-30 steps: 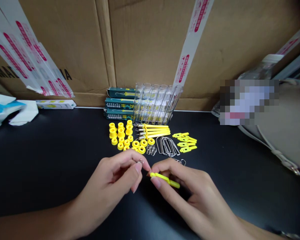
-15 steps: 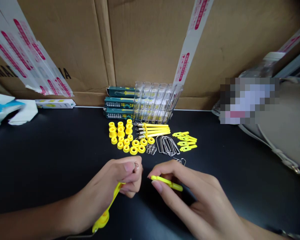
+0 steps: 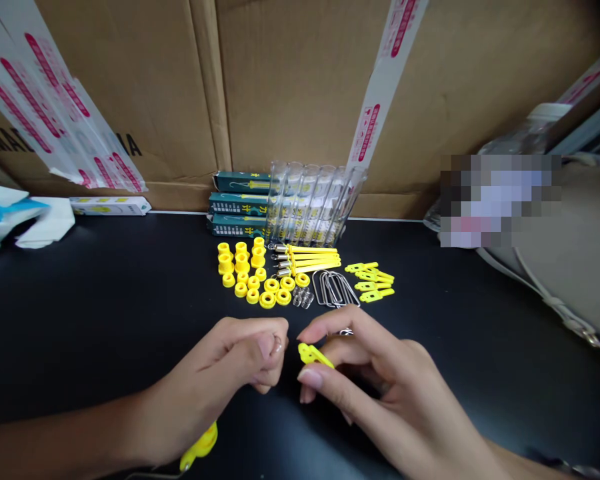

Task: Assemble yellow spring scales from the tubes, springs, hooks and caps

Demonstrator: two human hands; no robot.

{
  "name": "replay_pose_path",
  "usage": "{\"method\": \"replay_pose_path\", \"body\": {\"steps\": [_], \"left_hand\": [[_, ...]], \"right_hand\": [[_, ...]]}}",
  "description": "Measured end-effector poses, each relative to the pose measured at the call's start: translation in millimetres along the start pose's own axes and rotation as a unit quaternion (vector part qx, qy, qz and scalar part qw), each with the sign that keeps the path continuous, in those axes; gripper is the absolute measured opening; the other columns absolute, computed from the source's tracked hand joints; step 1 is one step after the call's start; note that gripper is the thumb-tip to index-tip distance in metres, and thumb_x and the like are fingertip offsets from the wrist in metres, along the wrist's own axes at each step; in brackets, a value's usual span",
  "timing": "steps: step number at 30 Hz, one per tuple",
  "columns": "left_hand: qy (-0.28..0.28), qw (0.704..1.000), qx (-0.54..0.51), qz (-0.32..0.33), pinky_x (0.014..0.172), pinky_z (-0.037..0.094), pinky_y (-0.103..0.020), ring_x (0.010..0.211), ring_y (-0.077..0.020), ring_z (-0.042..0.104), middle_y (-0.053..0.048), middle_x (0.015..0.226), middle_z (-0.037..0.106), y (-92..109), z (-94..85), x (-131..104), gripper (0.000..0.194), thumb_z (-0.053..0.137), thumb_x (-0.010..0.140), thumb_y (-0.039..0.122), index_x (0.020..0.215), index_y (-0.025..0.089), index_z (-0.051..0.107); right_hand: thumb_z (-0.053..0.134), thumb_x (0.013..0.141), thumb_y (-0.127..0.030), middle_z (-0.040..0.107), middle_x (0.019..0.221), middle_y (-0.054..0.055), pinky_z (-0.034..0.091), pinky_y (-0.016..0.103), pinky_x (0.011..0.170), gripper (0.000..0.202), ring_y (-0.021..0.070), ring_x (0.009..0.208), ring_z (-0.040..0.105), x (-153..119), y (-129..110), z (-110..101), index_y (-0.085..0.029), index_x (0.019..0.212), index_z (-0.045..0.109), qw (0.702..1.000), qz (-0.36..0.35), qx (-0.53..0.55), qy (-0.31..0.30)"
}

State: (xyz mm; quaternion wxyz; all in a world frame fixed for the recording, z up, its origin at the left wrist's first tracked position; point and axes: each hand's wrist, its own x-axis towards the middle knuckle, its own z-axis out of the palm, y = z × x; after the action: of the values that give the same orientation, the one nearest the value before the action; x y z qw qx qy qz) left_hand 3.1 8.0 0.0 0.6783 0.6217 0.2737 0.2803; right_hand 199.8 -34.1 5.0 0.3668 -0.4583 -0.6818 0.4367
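Note:
My left hand (image 3: 240, 360) is closed in a fist around a yellow plastic spring-scale part, most of it hidden by the fingers. Its round yellow end (image 3: 200, 447) shows below the wrist, with a bent metal wire at its tip. A small wire loop (image 3: 278, 344) peeks out by the left thumb. Close by on the right, my right hand (image 3: 385, 380) pinches a small yellow plastic tab with holes (image 3: 314, 356) between thumb and fingers. The two hands are apart. Similar yellow tabs (image 3: 375, 287) lie on the black table beyond.
Behind the hands are yellow collars and rings (image 3: 241, 263), yellow rods with springs (image 3: 315, 259), small coil springs (image 3: 303, 298) and bent wire handles (image 3: 335, 288). Clear tubes (image 3: 305, 200) lean on green boxes (image 3: 237, 203). A bag (image 3: 570, 267) and a bottle (image 3: 545, 123) stand right.
The yellow tab has turned in my right fingers, its holed face now showing more. My left fist has rolled slightly, and less of the yellow part shows beneath it.

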Motion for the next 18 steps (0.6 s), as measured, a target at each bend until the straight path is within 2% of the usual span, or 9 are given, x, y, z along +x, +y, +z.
{"method": "replay_pose_path", "body": {"steps": [4, 7, 11, 18], "left_hand": [[0.012, 0.999, 0.05, -0.001, 0.061, 0.028, -0.029, 0.061, -0.0141, 0.03, 0.004, 0.065, 0.034, -1.8, 0.6, -2.2, 0.042, 0.037, 0.101, 0.042, 0.064, 0.021, 0.036], [0.018, 0.996, 0.092, 0.015, 0.057, 0.025, -0.029, 0.06, -0.0137, 0.028, 0.005, 0.064, 0.032, -0.8, 2.0, -3.1, 0.04, 0.036, 0.101, 0.039, 0.066, 0.021, 0.034], [0.009, 0.987, 0.157, 0.031, 0.055, 0.025, -0.028, 0.059, -0.013, 0.028, 0.005, 0.065, 0.031, 4.3, 4.5, -3.2, 0.038, 0.032, 0.103, 0.034, 0.067, 0.021, 0.033], [0.019, 0.976, 0.21, 0.059, 0.061, 0.034, -0.022, 0.064, -0.0108, 0.042, 0.006, 0.071, 0.047, 9.7, 6.6, -1.2, 0.034, 0.03, 0.104, 0.024, 0.074, 0.021, 0.048]], "right_hand": [[0.062, 0.096, -0.032, 0.074, 0.076, -0.002, 0.044, 0.018, 0.051, 0.012, 0.01, 0.065, 0.065, 3.8, -0.7, 0.8, -0.022, 0.091, 0.059, 0.995, 0.043, 0.09, -0.016], [0.058, 0.097, -0.032, 0.068, 0.072, -0.002, 0.041, 0.02, 0.052, 0.014, 0.01, 0.062, 0.059, 4.3, -3.8, -0.2, -0.021, 0.089, 0.06, 0.995, 0.051, 0.081, -0.026], [0.05, 0.1, -0.031, 0.061, 0.072, -0.002, 0.041, 0.022, 0.055, 0.014, 0.0119, 0.064, 0.054, 1.9, -8.0, -1.7, -0.022, 0.095, 0.061, 0.997, 0.053, 0.056, -0.022], [0.053, 0.1, -0.034, 0.07, 0.08, 0.0, 0.045, 0.023, 0.061, 0.015, 0.0128, 0.072, 0.062, 1.1, -5.7, 0.0, -0.022, 0.099, 0.063, 0.996, 0.051, 0.078, -0.015]]}}
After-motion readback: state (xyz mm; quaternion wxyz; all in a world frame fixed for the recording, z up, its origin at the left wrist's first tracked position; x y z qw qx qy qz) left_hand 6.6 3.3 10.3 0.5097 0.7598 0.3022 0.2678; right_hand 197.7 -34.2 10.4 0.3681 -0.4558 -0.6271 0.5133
